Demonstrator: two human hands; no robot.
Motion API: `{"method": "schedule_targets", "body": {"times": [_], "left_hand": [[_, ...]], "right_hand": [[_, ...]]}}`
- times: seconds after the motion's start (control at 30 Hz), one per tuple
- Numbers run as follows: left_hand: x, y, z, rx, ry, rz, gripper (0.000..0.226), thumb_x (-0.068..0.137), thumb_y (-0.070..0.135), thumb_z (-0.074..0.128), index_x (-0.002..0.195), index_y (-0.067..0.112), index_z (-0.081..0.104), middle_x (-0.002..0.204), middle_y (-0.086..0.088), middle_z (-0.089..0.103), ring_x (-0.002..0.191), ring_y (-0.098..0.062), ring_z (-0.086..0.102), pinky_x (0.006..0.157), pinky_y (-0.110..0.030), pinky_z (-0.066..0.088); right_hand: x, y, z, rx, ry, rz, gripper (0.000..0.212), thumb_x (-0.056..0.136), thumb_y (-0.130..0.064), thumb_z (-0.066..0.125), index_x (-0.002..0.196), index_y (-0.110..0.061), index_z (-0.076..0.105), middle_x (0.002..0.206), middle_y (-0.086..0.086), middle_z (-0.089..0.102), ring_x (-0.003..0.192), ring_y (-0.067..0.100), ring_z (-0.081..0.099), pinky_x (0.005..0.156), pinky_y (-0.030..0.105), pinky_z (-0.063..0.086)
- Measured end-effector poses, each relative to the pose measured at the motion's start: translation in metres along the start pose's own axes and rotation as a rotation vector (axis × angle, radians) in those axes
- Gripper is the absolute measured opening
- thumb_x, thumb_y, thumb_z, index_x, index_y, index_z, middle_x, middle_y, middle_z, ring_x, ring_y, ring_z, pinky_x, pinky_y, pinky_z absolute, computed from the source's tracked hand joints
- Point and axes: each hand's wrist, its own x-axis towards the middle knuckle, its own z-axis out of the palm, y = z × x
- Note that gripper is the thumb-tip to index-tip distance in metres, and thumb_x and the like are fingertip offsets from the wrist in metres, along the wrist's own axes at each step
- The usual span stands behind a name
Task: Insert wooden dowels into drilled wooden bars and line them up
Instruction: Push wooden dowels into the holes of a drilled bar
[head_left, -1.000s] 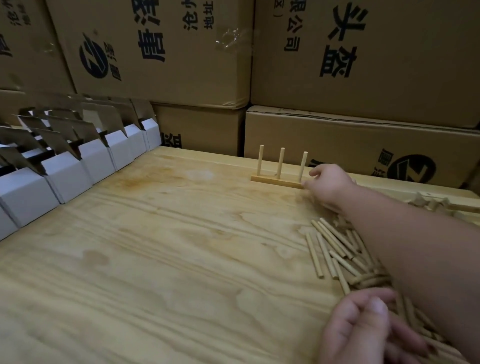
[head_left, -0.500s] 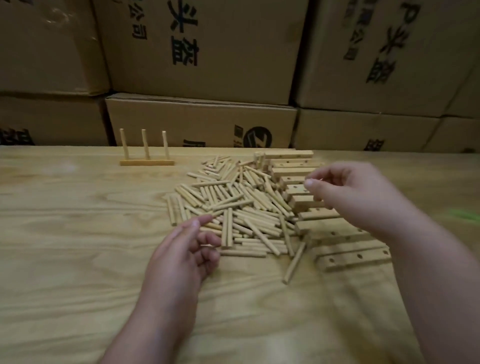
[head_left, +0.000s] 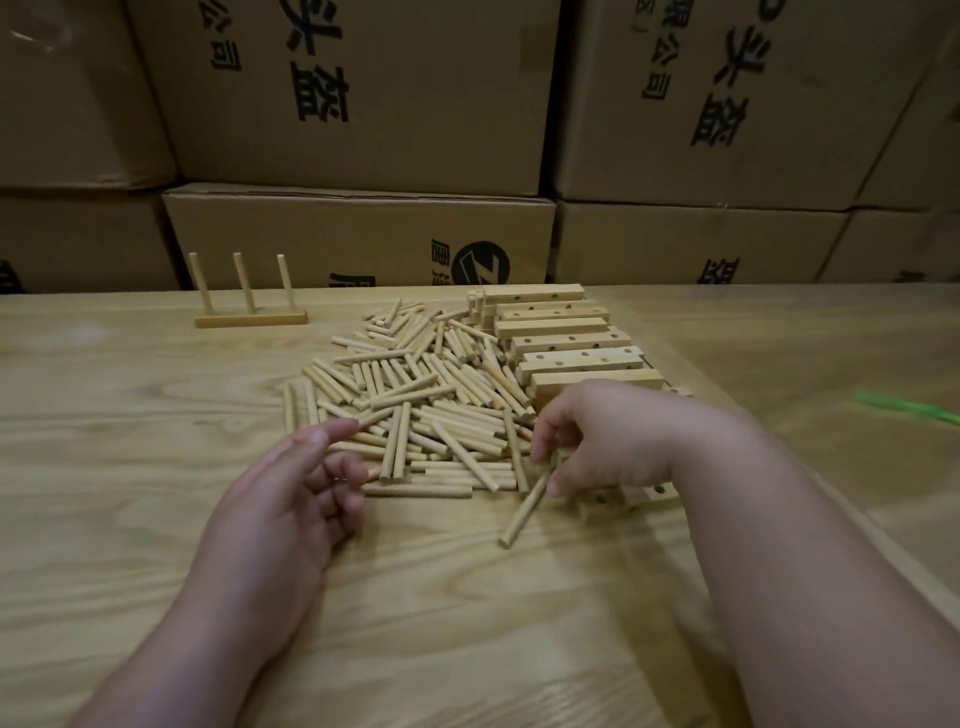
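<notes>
Left hand (head_left: 291, 499): fingers loosely curled, holding nothing, index tip at the near-left edge of the dowel pile.
Right hand (head_left: 608, 441): fingers curled down, pinching the upper end of a single dowel (head_left: 524, 509) that slants toward the person, its lower end on the counter (head_left: 156, 415).
Hands: apart, the pile's near edge between them.
Dowel pile (head_left: 415, 395): loose heap just beyond both hands.
Drilled bars (head_left: 566, 338): rowed side by side beyond the right hand, touching the pile's right edge; one more bar (head_left: 623, 499) lies partly under the right hand.
Finished bar (head_left: 251, 318): three upright dowels, well beyond the left hand.
Cartons (head_left: 363, 104): stacked behind the counter.
</notes>
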Motion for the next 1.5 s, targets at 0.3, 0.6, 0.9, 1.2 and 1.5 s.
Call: {"method": "schedule_targets", "body": {"times": [0.3,0.6,0.9,1.2,1.5], "left_hand": [[-0.004,0.002,0.000,-0.019,0.006,0.004,0.026,0.089,0.030,0.054,0.101,0.016,0.072,0.070,-0.006,0.061,0.055,-0.014,0.053,0.051,-0.023,0.048],[-0.016,0.003,0.008,0.072,-0.180,0.074,0.031,0.077,0.027,0.070,0.107,0.019,0.078,0.097,-0.011,0.074,0.087,-0.026,0.073,0.075,-0.031,0.061],[-0.023,0.010,0.015,0.132,-0.180,0.040,0.036,0.081,0.041,0.069,0.115,0.032,0.075,0.107,-0.018,0.076,0.083,-0.033,0.076,0.079,-0.037,0.063],[-0.013,0.010,0.008,0.013,-0.078,-0.083,0.035,0.091,0.025,0.055,0.120,0.011,0.069,0.088,-0.023,0.073,0.044,-0.021,0.048,0.046,-0.025,0.041],[-0.007,0.011,0.006,-0.080,0.000,-0.162,0.030,0.103,0.018,0.046,0.120,0.007,0.069,0.093,-0.019,0.075,0.046,-0.021,0.058,0.045,-0.024,0.049]], "right_hand": [[-0.004,0.003,-0.003,-0.042,0.046,0.060,0.019,0.081,-0.028,0.080,0.089,-0.038,0.066,0.093,-0.013,0.060,0.083,0.009,0.059,0.062,0.026,0.046],[-0.044,-0.037,-0.040,0.109,0.437,-0.240,0.010,0.086,-0.037,0.074,0.089,-0.042,0.065,0.086,-0.021,0.066,0.077,-0.004,0.063,0.059,0.019,0.051],[-0.014,-0.079,0.008,1.034,0.270,-0.224,0.022,0.090,-0.018,0.073,0.109,-0.026,0.064,0.088,0.004,0.075,0.073,0.019,0.075,0.063,0.036,0.062],[0.015,-0.062,0.042,0.422,0.517,-0.070,0.023,0.092,-0.052,0.061,0.084,-0.031,0.067,0.069,-0.008,0.065,0.064,0.009,0.064,0.055,0.027,0.049],[0.023,-0.053,0.062,-0.190,0.366,0.036,0.035,0.082,-0.060,0.060,0.075,-0.027,0.068,0.075,-0.009,0.062,0.081,0.018,0.059,0.076,0.035,0.053]]}}
